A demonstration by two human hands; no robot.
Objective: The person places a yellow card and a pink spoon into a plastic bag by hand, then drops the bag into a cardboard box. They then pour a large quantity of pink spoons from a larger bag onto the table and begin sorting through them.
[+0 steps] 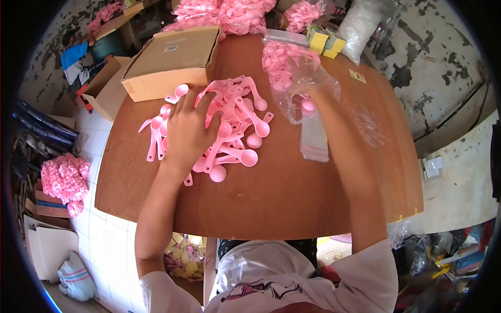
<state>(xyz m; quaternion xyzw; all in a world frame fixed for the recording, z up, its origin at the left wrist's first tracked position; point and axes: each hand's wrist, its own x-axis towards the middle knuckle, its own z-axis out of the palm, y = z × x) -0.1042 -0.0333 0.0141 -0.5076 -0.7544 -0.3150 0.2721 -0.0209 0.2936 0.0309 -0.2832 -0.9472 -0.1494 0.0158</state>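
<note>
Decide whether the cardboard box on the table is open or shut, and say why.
Shut. The cardboard box has its top flat and closed, label showing; nothing inside is visible.

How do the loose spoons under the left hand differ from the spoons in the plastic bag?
The loose spoons lie spread out bare on the table; the bagged spoons are bunched inside the clear bag. The left hand rests on top of the loose spoons; the right hand is at the bag's open end, partly veiled by plastic. Both lots are the same pink, round-bowled spoons.
</note>
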